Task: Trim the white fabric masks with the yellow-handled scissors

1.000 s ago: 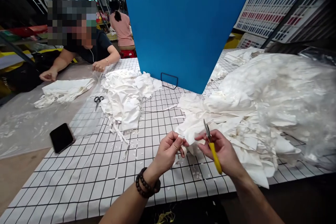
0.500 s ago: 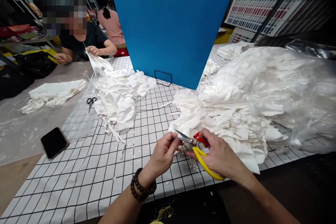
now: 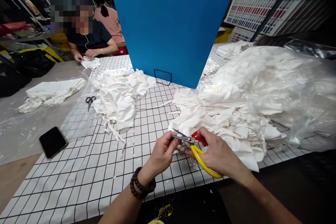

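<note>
My right hand grips yellow-and-red-handled scissors, their blades pointing left toward my left hand. My left hand, with a dark bead bracelet on its wrist, pinches the edge of a white fabric piece right at the scissor blades. That piece belongs to a big heap of white fabric pieces lying just beyond both hands on the checked tablecloth.
A blue board stands upright behind the heap. A second white fabric pile, small black scissors and a black phone lie to the left. A person in a black shirt handles fabric at the far left. Clear plastic bags sit at the right.
My right hand turned the scissors from upright to level, blades pointing at the fabric in my left hand. The person at the far left lifted a fabric piece, then laid it down.
</note>
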`<action>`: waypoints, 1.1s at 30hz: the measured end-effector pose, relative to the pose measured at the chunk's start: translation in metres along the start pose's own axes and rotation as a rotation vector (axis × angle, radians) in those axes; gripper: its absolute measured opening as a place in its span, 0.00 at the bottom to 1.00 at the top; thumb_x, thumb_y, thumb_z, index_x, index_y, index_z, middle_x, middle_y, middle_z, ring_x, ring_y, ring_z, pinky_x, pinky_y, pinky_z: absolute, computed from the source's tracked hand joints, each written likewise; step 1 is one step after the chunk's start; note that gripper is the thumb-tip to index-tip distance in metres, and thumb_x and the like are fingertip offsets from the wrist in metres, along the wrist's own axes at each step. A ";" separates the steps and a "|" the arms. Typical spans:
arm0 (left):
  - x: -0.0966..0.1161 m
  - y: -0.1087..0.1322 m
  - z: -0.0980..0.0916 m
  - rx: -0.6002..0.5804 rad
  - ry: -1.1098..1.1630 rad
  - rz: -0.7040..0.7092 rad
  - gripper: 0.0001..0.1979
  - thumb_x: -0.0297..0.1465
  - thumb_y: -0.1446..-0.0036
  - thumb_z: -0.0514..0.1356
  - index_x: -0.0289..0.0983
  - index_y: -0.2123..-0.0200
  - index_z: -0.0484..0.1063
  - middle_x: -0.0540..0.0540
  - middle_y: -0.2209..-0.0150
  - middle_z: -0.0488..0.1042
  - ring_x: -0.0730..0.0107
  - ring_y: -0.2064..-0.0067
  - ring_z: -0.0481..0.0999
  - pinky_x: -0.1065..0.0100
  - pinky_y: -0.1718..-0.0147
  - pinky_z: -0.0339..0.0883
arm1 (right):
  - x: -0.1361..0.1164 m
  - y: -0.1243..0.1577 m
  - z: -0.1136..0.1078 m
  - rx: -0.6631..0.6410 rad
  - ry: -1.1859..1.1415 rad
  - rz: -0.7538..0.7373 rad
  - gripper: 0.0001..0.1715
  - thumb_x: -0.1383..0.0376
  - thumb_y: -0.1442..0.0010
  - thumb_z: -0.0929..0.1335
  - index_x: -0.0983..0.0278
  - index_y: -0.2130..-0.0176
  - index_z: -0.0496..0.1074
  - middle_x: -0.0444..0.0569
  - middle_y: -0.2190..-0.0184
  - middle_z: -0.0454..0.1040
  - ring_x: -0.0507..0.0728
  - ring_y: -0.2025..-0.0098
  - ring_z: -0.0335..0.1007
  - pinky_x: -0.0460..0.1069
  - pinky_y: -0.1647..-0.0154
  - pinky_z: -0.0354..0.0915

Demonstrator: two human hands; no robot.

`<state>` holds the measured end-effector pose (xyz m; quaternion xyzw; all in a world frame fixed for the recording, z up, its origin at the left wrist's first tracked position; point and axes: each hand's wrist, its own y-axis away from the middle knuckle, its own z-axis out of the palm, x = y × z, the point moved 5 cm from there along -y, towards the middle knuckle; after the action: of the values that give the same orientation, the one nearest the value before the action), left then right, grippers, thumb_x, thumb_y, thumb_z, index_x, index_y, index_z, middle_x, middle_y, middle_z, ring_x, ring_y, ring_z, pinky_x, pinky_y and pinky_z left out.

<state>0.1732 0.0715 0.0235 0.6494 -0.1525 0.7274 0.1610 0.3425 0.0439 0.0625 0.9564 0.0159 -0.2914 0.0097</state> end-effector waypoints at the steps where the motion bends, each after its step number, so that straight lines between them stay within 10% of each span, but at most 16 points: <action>1: 0.000 0.000 0.000 -0.005 -0.001 -0.002 0.11 0.39 0.37 0.56 0.36 0.61 0.70 0.47 0.67 0.72 0.72 0.67 0.71 0.70 0.67 0.70 | 0.000 0.000 0.000 -0.004 0.005 0.001 0.16 0.59 0.54 0.71 0.58 0.66 0.63 0.43 0.73 0.71 0.56 0.72 0.66 0.48 0.73 0.57; 24: 0.003 -0.002 -0.007 -0.085 -0.005 -0.061 0.12 0.38 0.37 0.56 0.35 0.63 0.71 0.46 0.67 0.70 0.69 0.66 0.69 0.68 0.65 0.66 | 0.001 -0.004 0.006 0.025 0.114 -0.042 0.19 0.54 0.52 0.71 0.59 0.75 0.58 0.40 0.82 0.67 0.52 0.81 0.59 0.47 0.77 0.49; 33: -0.017 0.033 -0.057 0.013 -0.026 -0.085 0.11 0.36 0.37 0.55 0.36 0.67 0.70 0.47 0.69 0.69 0.69 0.66 0.65 0.69 0.66 0.59 | 0.098 -0.023 0.005 0.255 -0.476 0.246 0.20 0.53 0.51 0.73 0.60 0.68 0.62 0.46 0.72 0.74 0.55 0.71 0.70 0.48 0.71 0.65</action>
<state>0.1100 0.0655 -0.0004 0.6659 -0.1222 0.7122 0.1854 0.4201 0.0696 0.0034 0.8495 -0.1395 -0.5037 -0.0721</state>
